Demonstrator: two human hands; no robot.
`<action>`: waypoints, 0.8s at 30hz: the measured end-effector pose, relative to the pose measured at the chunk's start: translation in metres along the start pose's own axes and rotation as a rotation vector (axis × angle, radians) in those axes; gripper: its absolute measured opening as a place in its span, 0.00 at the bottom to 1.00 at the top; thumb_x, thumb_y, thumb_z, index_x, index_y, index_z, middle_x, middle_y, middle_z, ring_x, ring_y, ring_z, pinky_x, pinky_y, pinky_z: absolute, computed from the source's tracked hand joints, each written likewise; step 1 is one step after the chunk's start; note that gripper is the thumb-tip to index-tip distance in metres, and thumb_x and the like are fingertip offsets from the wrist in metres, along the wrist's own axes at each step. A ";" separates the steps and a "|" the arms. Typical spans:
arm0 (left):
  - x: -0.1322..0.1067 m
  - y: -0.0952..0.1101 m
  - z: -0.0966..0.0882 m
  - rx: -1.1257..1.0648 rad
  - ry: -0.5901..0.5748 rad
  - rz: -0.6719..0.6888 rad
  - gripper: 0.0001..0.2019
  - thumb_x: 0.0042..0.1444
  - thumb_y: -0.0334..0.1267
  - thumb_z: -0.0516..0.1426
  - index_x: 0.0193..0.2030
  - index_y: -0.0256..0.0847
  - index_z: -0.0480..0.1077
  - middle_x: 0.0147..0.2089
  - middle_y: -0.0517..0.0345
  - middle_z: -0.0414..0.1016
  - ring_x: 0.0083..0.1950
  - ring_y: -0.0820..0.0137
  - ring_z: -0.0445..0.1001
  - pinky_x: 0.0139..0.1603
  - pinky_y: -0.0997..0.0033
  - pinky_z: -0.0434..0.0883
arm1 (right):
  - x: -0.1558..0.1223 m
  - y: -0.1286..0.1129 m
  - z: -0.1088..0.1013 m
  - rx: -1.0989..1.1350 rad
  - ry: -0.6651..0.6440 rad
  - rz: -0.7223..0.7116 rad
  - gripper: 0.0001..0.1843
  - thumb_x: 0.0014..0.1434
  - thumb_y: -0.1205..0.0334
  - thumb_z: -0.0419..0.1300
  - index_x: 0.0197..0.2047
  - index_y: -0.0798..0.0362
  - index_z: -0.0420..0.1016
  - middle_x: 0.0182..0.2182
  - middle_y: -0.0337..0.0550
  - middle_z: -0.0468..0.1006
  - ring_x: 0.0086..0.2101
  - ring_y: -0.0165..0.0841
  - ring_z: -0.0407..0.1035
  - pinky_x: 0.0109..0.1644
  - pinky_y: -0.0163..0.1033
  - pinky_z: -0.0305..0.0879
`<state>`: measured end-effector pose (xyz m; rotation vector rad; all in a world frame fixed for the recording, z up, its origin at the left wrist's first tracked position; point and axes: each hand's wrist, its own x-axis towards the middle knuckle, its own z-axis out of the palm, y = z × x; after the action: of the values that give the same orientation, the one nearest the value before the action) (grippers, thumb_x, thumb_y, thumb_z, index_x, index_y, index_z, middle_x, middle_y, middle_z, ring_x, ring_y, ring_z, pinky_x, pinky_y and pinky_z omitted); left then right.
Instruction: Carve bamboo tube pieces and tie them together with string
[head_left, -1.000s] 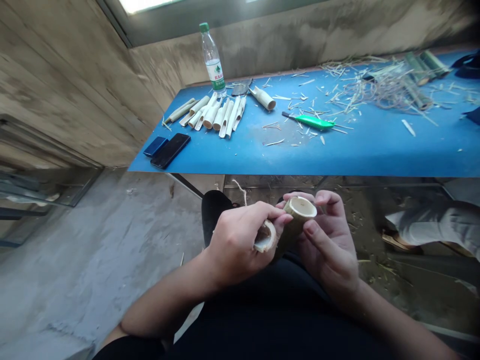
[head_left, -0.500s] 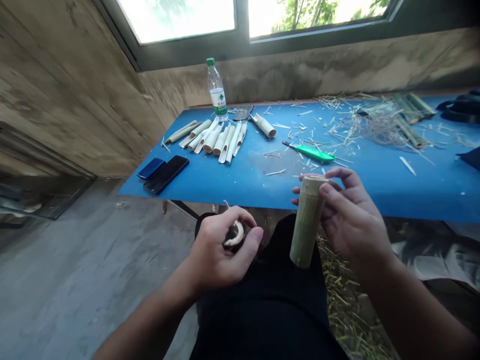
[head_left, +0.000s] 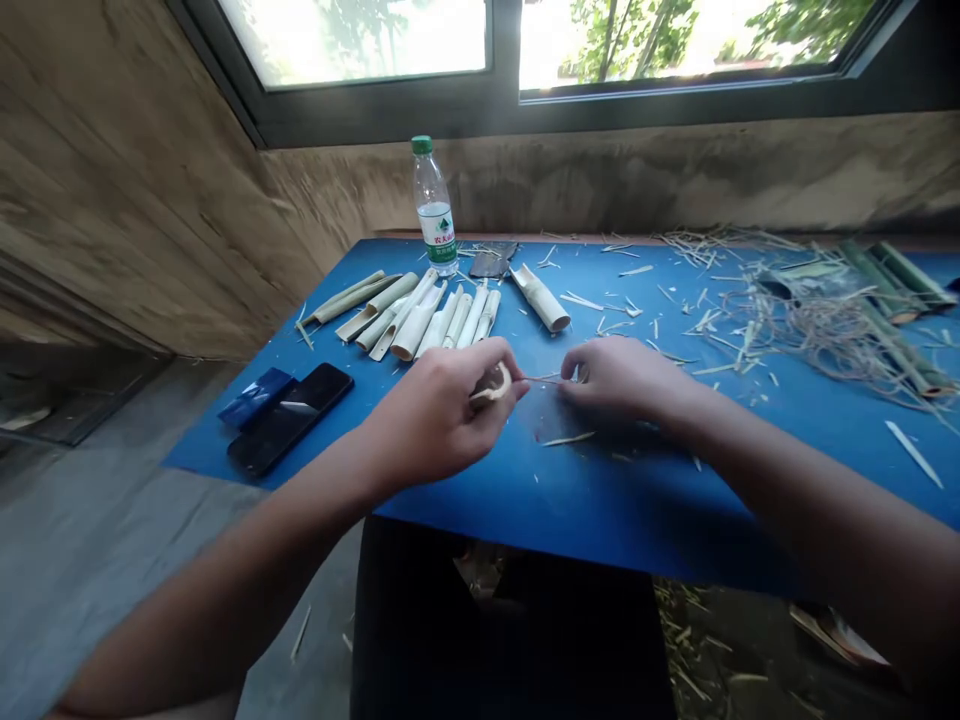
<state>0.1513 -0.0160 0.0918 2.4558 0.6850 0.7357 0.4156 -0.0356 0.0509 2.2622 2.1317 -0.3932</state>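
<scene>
Bamboo piece [head_left: 505,382] in hand sits over the near edge of the blue table [head_left: 480,480], inside the left hand [head_left: 442,405], whose fingers and thumb curl closely round it so that little more than its pale, curved rim shows. Toward three o'clock from that rim, a thin strand [head_left: 544,380] runs across to the right hand [head_left: 626,375], which is bent palm-down with thumb and fingertips near each other; blur and shadow hide its underside, so I cannot tell whether it pinches the strand or something else. As for progress, a good part looks done: at eleven o'clock from the left hand lies a row of pale bamboo pieces [head_left: 420,325], several cut open along their length, and at ten o'clock from the right hand a lone cut tube [head_left: 543,298] rests apart from them. What seems left is the held piece, its state mostly hidden, and perhaps the green bamboo lengths [head_left: 911,280], between two and three o'clock from the right hand, which look unopened beside the tangled shavings [head_left: 799,312].
</scene>
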 end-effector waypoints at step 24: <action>0.056 -0.024 0.038 -0.145 0.032 0.113 0.03 0.70 0.33 0.64 0.44 0.39 0.81 0.34 0.59 0.83 0.31 0.72 0.78 0.31 0.71 0.69 | -0.011 0.023 -0.030 1.170 0.540 -0.041 0.12 0.64 0.59 0.71 0.29 0.51 0.81 0.26 0.40 0.79 0.21 0.31 0.72 0.22 0.35 0.66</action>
<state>0.2079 0.0236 0.0700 2.3694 0.4895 0.8397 0.4434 -0.0428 0.0781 3.1431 2.5772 -1.5220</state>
